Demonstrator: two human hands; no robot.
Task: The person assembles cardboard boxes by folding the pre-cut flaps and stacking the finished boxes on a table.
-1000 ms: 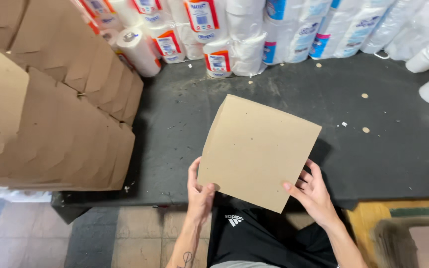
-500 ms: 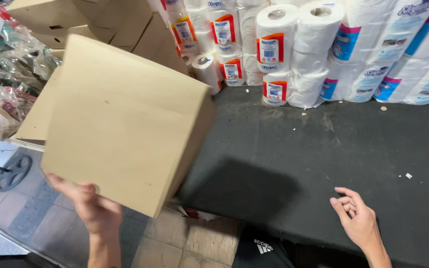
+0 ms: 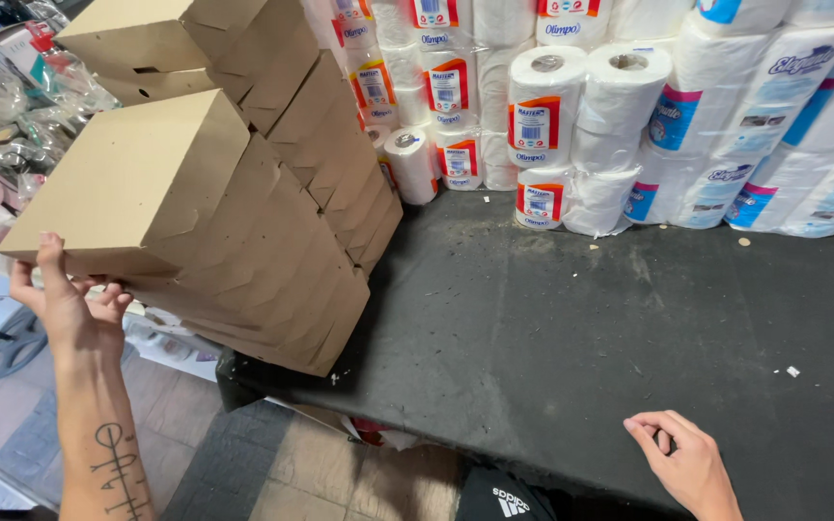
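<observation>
Leftmost, the left hand [image 3: 65, 307] is being pressed, fingers spread and thumb raised, against the lower near edge of a brown cardboard box [image 3: 132, 183]; the box is being propped from below rather than clasped. That box is being carried at the front of a slanting row of folded cardboard boxes [image 3: 291, 260], which is leaning against itself along the left end of the black surface [image 3: 552, 328], with a second row of boxes [image 3: 195, 43] being stacked behind and above it. Beyond the rows, wrapped toilet paper rolls [image 3: 542, 125] are being kept packed along the back of the surface. Further right, at the near edge of the surface, the right hand [image 3: 682, 458] is being held empty, fingers loosely curled, well apart from the boxes.
</observation>
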